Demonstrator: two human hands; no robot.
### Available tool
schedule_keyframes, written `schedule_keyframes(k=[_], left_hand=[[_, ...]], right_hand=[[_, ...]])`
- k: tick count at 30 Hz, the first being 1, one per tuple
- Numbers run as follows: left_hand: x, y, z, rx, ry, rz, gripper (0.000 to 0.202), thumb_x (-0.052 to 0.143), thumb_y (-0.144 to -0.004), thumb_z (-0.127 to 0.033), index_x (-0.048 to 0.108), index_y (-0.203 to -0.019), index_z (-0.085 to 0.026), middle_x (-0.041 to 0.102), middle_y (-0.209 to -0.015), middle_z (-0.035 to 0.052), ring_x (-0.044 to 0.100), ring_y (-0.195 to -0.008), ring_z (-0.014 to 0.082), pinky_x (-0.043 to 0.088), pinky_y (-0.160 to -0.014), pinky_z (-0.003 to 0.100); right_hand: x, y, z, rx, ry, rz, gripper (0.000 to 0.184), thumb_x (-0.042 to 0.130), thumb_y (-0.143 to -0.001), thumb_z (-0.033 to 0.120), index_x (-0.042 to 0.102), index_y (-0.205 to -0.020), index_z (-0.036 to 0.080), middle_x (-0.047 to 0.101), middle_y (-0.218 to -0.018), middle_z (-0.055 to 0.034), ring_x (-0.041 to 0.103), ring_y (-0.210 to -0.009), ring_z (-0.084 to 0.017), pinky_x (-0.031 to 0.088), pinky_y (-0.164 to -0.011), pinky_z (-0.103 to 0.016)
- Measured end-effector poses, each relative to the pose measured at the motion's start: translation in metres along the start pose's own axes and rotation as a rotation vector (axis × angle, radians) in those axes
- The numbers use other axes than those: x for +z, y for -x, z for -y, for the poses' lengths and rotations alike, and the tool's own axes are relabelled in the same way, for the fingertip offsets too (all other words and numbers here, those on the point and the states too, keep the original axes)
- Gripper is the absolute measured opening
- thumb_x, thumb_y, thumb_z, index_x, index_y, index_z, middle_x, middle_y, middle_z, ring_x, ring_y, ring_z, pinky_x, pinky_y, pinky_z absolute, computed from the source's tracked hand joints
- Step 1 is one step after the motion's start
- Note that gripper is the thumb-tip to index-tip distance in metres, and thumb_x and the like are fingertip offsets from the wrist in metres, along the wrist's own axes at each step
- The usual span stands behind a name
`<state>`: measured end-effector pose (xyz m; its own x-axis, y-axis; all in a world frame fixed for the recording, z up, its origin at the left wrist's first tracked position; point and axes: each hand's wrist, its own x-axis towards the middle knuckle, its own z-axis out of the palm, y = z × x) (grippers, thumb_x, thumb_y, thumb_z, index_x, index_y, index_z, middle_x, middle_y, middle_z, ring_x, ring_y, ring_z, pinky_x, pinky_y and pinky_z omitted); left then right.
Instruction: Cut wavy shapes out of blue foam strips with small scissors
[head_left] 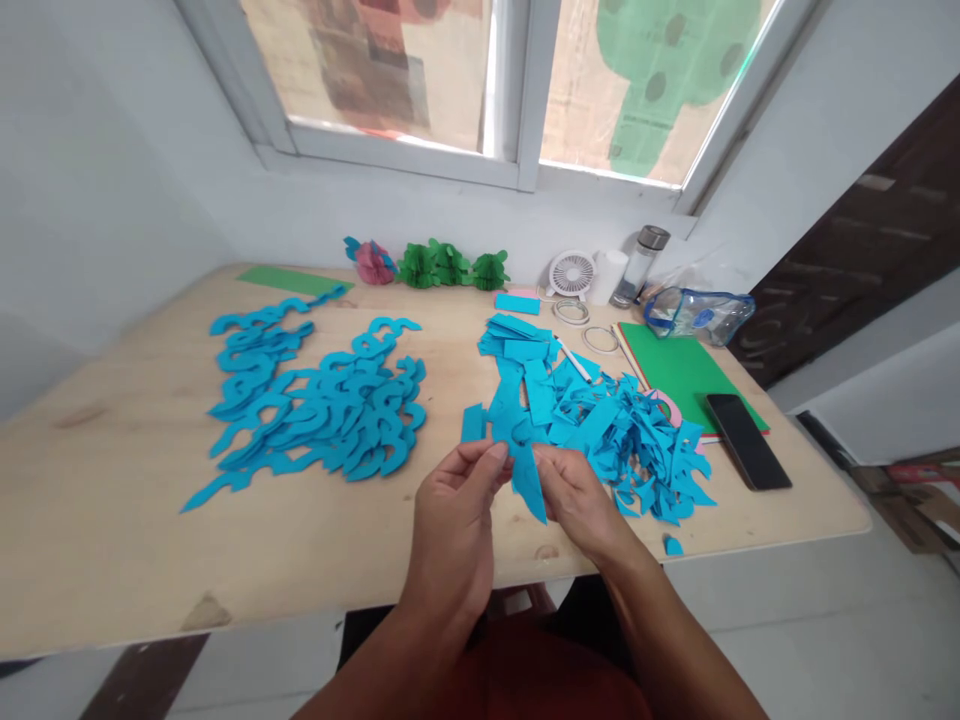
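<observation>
Pinching a blue paper cutout (529,482), the left hand (459,505) holds it beside the right hand (583,503), whose grip I cannot tell; beneath lies a wooden table (120,480), beyond it a gray-framed window (530,120).

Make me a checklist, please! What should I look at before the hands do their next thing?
1. Left hand pinching the pointed blue paper piece: ok.
2. Right hand gripping that piece too: cannot tell, its fingertips are hidden.
3. Wavy blue paper cutouts apart from the jagged blue paper scraps: ok, pale wooden tabletop shows between.
4. All scraps heaped together: not ok, one small blue scrap lies alone near the front edge.
5. Flat black rectangular phone clear of scraps: ok.
</observation>
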<state>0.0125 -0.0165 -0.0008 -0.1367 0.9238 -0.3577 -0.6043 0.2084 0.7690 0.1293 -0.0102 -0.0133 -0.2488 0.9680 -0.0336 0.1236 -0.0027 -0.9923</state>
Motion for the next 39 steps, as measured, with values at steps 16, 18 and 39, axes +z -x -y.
schedule_keyframes(k=[16,18,39], left_hand=[[-0.006,-0.006,0.000,-0.016,0.066,0.009,0.016,0.078,-0.060,-0.024,0.065,-0.064,-0.016,0.062,-0.062,-0.0025,0.054,-0.066,0.0098,0.043,-0.071,0.023],[-0.006,-0.007,0.000,-0.016,0.077,0.014,0.016,0.078,-0.060,-0.024,0.065,-0.064,-0.016,0.062,-0.062,-0.0024,0.054,-0.067,0.0101,0.043,-0.071,0.024],[-0.012,-0.013,-0.006,-0.147,0.089,0.141,0.018,0.079,-0.059,-0.022,0.064,-0.067,-0.017,0.065,-0.070,-0.0009,0.057,-0.070,0.0120,0.045,-0.070,0.025]], right_hand=[[0.007,-0.006,-0.002,-0.013,-0.036,-0.007,0.050,0.040,-0.088,0.061,0.037,-0.058,0.021,0.032,-0.050,0.0054,0.026,-0.046,-0.010,0.021,-0.044,-0.024],[0.008,-0.006,-0.002,-0.008,-0.026,-0.010,0.050,0.040,-0.088,0.060,0.038,-0.057,0.021,0.032,-0.049,0.0056,0.026,-0.045,-0.010,0.020,-0.043,-0.024],[0.008,-0.016,-0.006,0.099,-0.411,-0.300,0.032,0.059,-0.077,0.049,0.059,-0.078,0.017,0.035,-0.045,0.0095,0.022,-0.038,-0.006,0.014,-0.036,-0.020]])
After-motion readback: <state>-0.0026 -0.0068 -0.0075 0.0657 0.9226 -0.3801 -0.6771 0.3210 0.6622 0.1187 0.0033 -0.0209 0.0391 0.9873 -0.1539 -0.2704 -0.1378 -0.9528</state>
